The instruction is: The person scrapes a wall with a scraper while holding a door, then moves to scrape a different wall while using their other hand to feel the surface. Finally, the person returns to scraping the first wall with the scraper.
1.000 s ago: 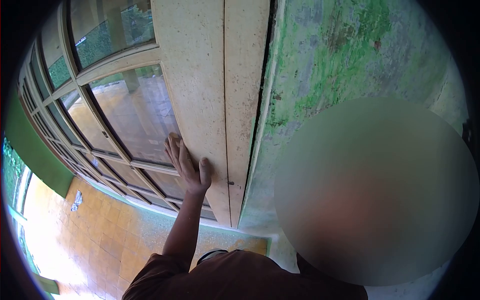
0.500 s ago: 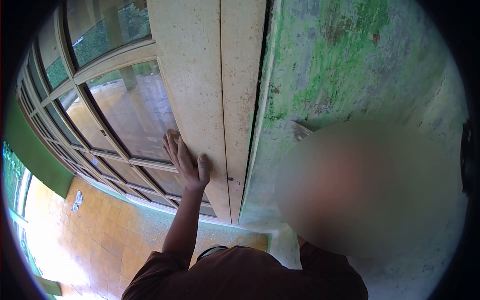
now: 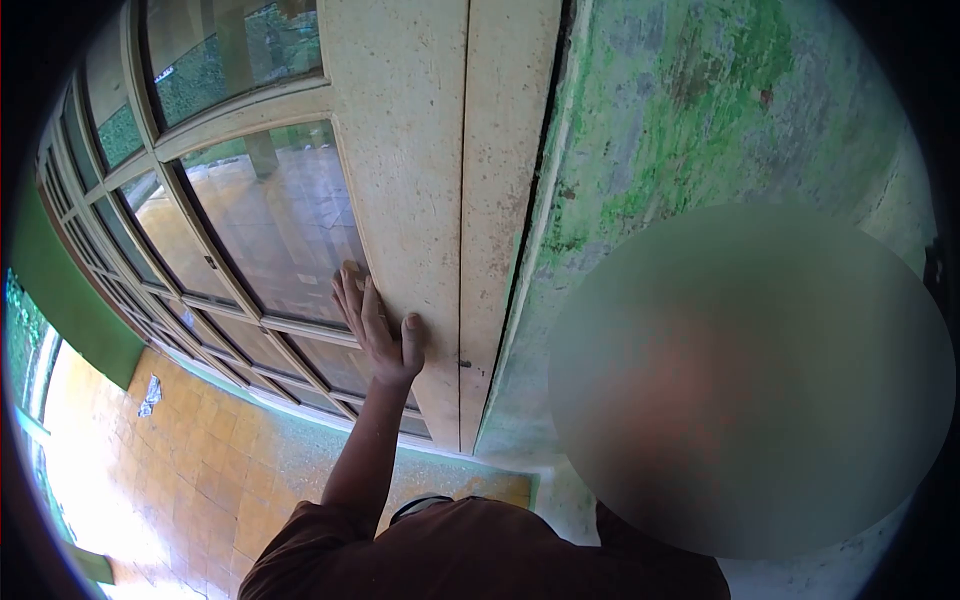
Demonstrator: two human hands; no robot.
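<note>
My left hand (image 3: 380, 330) lies against the cream wooden door frame (image 3: 400, 180), at the edge of a glass pane (image 3: 270, 225). Its fingers are stretched out, the thumb stands apart, and it holds nothing. To the right, my right sleeve (image 3: 640, 530) runs up into a large blurred oval in front of the wall. A reddish smear shows within the blur, but my right hand's fingers and anything in them cannot be made out. Green paint on the wall (image 3: 690, 130) is worn and patchy, with grey and whitish areas showing.
Paned woodwork stretches away to the left. Below is a yellow tiled floor (image 3: 200, 455), strongly sunlit at the left, with a crumpled scrap (image 3: 150, 396) on it. A green wall section (image 3: 85, 320) stands at the far left.
The view has shifted slightly, and the blurred oval has grown. A flat, pale grey edge that stuck out at the blur's upper left is now hidden. My left hand stays on the frame.
</note>
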